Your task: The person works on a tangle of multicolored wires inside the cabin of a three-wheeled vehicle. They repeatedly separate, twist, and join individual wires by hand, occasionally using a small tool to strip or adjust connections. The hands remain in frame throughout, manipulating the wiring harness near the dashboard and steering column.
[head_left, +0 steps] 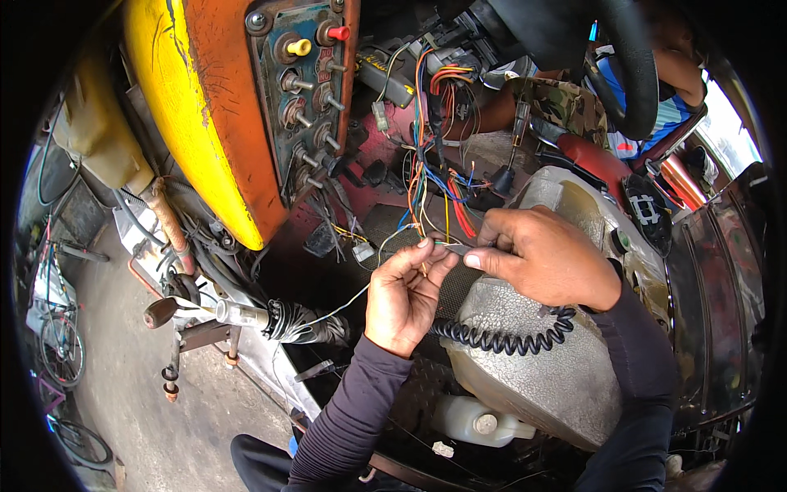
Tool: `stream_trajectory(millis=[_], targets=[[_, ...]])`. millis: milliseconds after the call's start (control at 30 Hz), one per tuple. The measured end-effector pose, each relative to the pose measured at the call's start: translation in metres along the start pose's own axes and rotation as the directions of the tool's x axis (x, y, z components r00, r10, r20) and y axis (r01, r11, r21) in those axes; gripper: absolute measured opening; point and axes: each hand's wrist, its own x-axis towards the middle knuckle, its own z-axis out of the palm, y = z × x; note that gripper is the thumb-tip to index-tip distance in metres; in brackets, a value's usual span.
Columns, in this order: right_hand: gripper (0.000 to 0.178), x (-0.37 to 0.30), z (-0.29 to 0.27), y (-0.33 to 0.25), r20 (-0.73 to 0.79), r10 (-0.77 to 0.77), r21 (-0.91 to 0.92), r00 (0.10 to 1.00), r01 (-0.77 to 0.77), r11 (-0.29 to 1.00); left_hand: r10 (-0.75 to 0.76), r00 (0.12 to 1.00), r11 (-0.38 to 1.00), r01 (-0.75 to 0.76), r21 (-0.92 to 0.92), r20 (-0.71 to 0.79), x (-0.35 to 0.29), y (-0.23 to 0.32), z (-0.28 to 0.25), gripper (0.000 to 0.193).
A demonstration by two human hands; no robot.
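Observation:
My left hand [403,299] is closed, thumb and fingertips pinching a thin wire [447,244] in the middle of the view. From the other side my right hand [548,258] pinches the same wire between thumb and bent fingers, so both sets of fingertips sit close together. Fine strands show between them, but the exact joint is too small to make out. Just beyond my hands hangs a loose bundle of coloured wires [420,156] in blue, orange, red, yellow and black. A pale thin wire [344,305] runs from near my left hand down to a black-wrapped tube.
An orange and yellow panel [217,123] with toggle switches [302,82] stands at upper left. A steering wheel [641,74] and a seated person in camouflage shorts [566,102] are at upper right. Below my right hand are a coiled black cord [512,340], a cracked grey cover [566,385] and a white jug [467,418].

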Motion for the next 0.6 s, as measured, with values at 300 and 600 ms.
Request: stream_trajectory(millis=[300, 600], targets=[[0.035, 0.006, -0.001, 0.018, 0.015, 0.040, -0.052, 0.999, -0.039, 0.998, -0.006, 1.000, 1.000, 0.006, -0.010, 0.004, 0.001, 0.002, -0.001, 0.019], [0.033, 0.009, 0.001, 0.014, 0.053, 0.059, -0.064, 0.997, -0.056, 0.996, 0.001, 1.000, 1.000, -0.001, -0.019, 0.003, -0.001, 0.002, 0.001, 0.014]])
